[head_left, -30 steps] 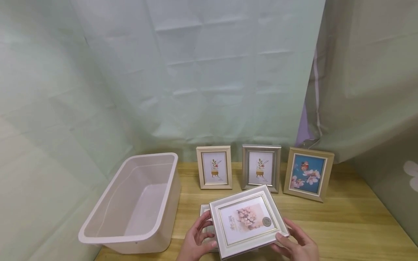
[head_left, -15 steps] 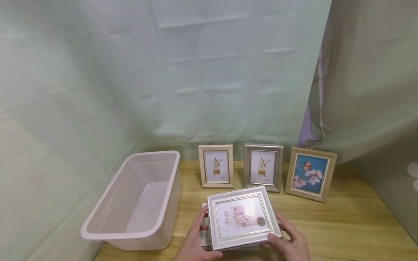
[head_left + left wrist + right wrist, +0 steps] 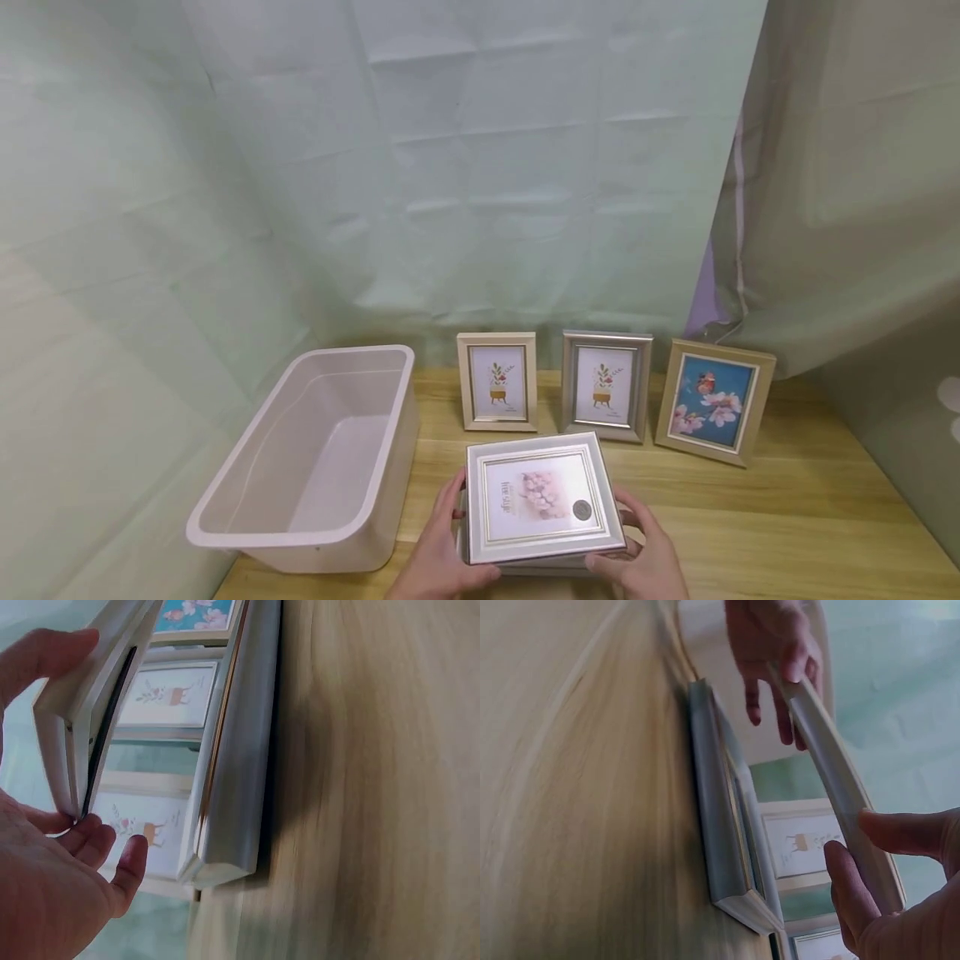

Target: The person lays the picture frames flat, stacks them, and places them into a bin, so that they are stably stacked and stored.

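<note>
At the bottom centre of the head view, your left hand (image 3: 438, 546) and right hand (image 3: 645, 550) pinch the white picture frame (image 3: 536, 500) by opposite ends, above a pale frame (image 3: 240, 765) lying on the desk (image 3: 795, 508). If one hand slackens first, that end could drop and scuff the lower one; pushed too far forward, it could topple the silver frame (image 3: 605, 385) standing right of centre.

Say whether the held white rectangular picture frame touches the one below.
No: the right wrist view shows the held frame apart from the lower frame.
</note>
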{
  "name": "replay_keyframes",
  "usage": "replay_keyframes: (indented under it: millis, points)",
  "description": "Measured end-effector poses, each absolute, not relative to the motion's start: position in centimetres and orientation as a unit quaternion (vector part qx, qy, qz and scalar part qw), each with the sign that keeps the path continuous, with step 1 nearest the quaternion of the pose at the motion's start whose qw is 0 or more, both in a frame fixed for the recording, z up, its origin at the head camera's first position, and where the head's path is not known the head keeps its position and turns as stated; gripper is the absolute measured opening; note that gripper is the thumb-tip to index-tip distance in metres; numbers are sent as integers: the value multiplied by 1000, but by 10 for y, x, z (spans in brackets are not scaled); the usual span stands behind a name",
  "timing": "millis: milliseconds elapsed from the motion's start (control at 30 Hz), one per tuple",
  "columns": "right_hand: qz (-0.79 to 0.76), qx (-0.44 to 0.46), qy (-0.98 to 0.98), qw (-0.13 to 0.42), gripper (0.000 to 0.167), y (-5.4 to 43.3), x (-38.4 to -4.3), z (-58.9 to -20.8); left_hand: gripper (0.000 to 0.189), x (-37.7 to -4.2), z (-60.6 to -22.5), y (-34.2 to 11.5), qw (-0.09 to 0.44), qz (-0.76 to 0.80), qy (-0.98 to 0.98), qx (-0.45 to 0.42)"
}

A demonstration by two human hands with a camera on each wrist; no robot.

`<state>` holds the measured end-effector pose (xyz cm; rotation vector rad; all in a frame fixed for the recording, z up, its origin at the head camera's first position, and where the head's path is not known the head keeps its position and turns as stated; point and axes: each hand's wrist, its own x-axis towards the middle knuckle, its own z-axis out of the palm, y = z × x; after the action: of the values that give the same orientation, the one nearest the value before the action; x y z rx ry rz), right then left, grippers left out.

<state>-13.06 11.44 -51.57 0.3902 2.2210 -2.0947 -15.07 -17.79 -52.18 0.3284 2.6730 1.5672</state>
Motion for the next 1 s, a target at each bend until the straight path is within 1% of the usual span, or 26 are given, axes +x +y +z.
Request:
replay_keyframes:
  millis: [200,467,667,833,1000]
  points:
    - [-604,102,790,-9,113,108,-129,-520,137,-153,-522,-180,25,491,865,106]
    - [-519,88,850,-26,108,100,-134,-531,137,-154,-527,-184,17,453,885,102]
    - [-475,77,876,-25,105,97,-139,-537,138,-156,-528,-185,24,449,888,97]
    - [-475,75,876,-17,104,94,-142,-541,139,-157,-530,-186,29,447,889,98]
    - [-477,74,876,-7,99,93,-142,-545,139,-158,-533,-187,35,436,894,99]
